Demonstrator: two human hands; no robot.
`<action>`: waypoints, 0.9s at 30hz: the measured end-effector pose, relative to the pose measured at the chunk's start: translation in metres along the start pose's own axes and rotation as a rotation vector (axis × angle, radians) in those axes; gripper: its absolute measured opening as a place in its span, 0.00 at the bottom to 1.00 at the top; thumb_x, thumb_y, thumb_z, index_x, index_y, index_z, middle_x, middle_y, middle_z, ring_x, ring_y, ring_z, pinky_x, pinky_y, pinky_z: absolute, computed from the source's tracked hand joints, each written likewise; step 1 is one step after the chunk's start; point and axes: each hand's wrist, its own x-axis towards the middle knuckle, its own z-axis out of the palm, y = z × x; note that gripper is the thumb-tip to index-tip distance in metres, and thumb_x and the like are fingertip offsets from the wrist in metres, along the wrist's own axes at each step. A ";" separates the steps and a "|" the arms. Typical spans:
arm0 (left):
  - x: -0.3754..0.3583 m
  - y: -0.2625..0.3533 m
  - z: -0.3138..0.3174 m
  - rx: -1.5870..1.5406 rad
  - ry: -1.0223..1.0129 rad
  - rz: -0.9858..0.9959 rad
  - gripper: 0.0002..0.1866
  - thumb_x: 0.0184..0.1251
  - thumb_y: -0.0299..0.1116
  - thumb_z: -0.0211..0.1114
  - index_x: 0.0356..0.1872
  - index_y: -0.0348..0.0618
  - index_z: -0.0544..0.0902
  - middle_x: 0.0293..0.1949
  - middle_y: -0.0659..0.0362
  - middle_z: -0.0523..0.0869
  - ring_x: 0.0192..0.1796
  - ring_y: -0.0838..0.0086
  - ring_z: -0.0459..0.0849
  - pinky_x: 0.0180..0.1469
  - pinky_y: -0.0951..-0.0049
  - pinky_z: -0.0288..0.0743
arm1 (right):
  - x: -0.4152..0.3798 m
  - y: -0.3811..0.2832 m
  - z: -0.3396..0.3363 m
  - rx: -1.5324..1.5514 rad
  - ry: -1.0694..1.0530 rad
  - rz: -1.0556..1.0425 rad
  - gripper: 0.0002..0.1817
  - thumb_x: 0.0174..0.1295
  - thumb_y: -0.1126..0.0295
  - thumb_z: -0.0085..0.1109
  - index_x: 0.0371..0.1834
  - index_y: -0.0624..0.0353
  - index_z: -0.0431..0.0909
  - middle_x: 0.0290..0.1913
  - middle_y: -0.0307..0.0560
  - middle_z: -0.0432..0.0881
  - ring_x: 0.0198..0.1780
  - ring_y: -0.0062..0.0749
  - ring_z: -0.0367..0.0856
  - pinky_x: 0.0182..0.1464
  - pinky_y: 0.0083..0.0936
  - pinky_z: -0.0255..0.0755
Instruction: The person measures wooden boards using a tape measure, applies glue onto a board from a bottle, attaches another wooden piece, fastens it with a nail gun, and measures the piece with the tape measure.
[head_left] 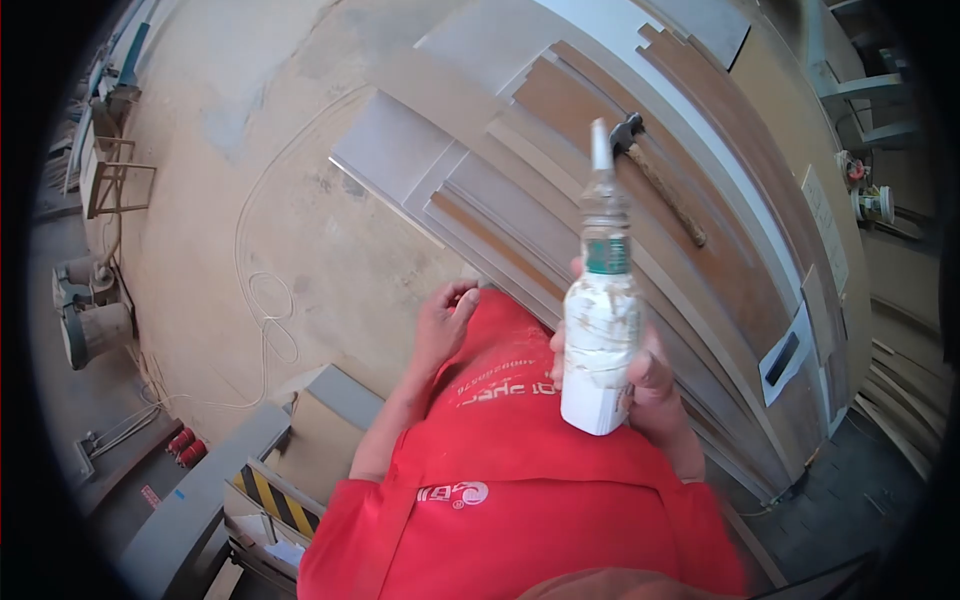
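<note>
My right hand (652,375) is wrapped round a squeeze glue bottle (600,340), held upright in front of my apron. The bottle is white and smeared, with a green band near its clear neck and a long white nozzle pointing up. My left hand (440,322) hangs beside the red apron (520,400), its fingers loosely curled and nothing seen in them. Beyond the bottle, a hammer (660,180) with a dark head and wooden handle lies on the brown boards (580,110).
Long panels and strips (480,220) are stacked ahead and to the right. A thin cord (245,215) loops across the floor on the left. A grey bench with a striped black-and-yellow part (275,495) stands at lower left. Tubs (878,204) sit at far right.
</note>
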 end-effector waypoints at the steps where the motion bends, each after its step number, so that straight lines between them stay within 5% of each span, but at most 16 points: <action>1: 0.012 0.013 0.000 -0.002 -0.040 0.001 0.15 0.85 0.37 0.70 0.59 0.34 0.90 0.46 0.61 0.92 0.48 0.80 0.87 0.54 0.74 0.83 | 0.008 -0.006 0.003 -0.036 0.068 0.027 0.56 0.53 0.39 0.90 0.74 0.65 0.69 0.52 0.57 0.88 0.44 0.40 0.95 0.47 0.37 0.92; 4: 0.065 0.051 0.005 -0.081 -0.144 0.013 0.16 0.86 0.37 0.70 0.63 0.37 0.89 0.52 0.62 0.92 0.52 0.80 0.87 0.58 0.74 0.82 | 0.048 -0.007 0.019 -0.222 0.307 -0.083 0.56 0.52 0.40 0.91 0.73 0.64 0.69 0.55 0.59 0.87 0.45 0.42 0.94 0.46 0.40 0.92; 5: 0.080 0.061 0.007 -0.140 -0.172 0.000 0.17 0.86 0.37 0.69 0.64 0.37 0.88 0.54 0.62 0.92 0.54 0.80 0.87 0.59 0.74 0.81 | 0.061 -0.001 0.019 -0.301 0.357 -0.082 0.63 0.60 0.37 0.83 0.87 0.64 0.58 0.56 0.60 0.84 0.42 0.44 0.94 0.43 0.39 0.92; 8: 0.119 0.089 0.010 -0.307 -0.248 -0.041 0.22 0.89 0.39 0.65 0.74 0.39 0.82 0.63 0.60 0.87 0.61 0.77 0.84 0.66 0.72 0.78 | 0.092 0.001 -0.002 0.553 0.242 0.336 0.52 0.71 0.38 0.73 0.84 0.64 0.60 0.59 0.63 0.82 0.43 0.48 0.93 0.42 0.43 0.92; 9: 0.128 0.093 0.011 -0.354 -0.275 -0.061 0.25 0.90 0.40 0.63 0.78 0.39 0.79 0.66 0.59 0.85 0.64 0.76 0.83 0.69 0.70 0.76 | 0.100 0.005 -0.001 0.561 0.196 0.340 0.42 0.76 0.45 0.68 0.78 0.65 0.63 0.57 0.65 0.86 0.41 0.50 0.94 0.42 0.45 0.92; 10: 0.138 0.092 0.013 -0.371 -0.298 -0.051 0.28 0.91 0.42 0.62 0.82 0.39 0.74 0.70 0.57 0.83 0.67 0.74 0.81 0.72 0.69 0.74 | 0.108 0.005 0.009 0.242 0.316 0.280 0.43 0.76 0.43 0.68 0.79 0.65 0.64 0.57 0.66 0.86 0.42 0.51 0.95 0.44 0.45 0.93; 12: 0.152 0.089 0.017 -0.396 -0.351 -0.032 0.34 0.92 0.46 0.59 0.88 0.39 0.65 0.77 0.54 0.77 0.75 0.70 0.76 0.78 0.66 0.68 | 0.129 0.004 0.017 0.084 0.328 0.282 0.44 0.76 0.40 0.67 0.79 0.65 0.64 0.58 0.65 0.87 0.43 0.52 0.96 0.44 0.44 0.93; 15: 0.164 0.093 0.018 -0.521 -0.435 -0.122 0.44 0.89 0.56 0.61 0.91 0.39 0.58 0.76 0.48 0.74 0.77 0.65 0.72 0.82 0.63 0.64 | 0.145 0.016 0.004 0.281 0.361 0.335 0.45 0.76 0.36 0.65 0.78 0.64 0.65 0.57 0.63 0.88 0.42 0.49 0.96 0.44 0.43 0.93; 18: 0.178 0.092 0.022 -0.535 -0.432 -0.063 0.50 0.87 0.60 0.63 0.92 0.37 0.52 0.79 0.47 0.71 0.79 0.64 0.69 0.81 0.63 0.64 | 0.158 0.021 -0.005 0.148 0.417 0.429 0.52 0.78 0.22 0.44 0.72 0.68 0.73 0.56 0.59 0.86 0.41 0.45 0.95 0.39 0.39 0.92; 27: 0.194 0.098 0.023 -0.498 -0.468 -0.089 0.50 0.87 0.56 0.62 0.93 0.36 0.48 0.86 0.46 0.62 0.80 0.58 0.68 0.83 0.59 0.64 | 0.171 0.018 -0.019 0.132 0.480 0.491 0.48 0.78 0.26 0.51 0.72 0.67 0.72 0.50 0.61 0.89 0.40 0.46 0.95 0.40 0.41 0.92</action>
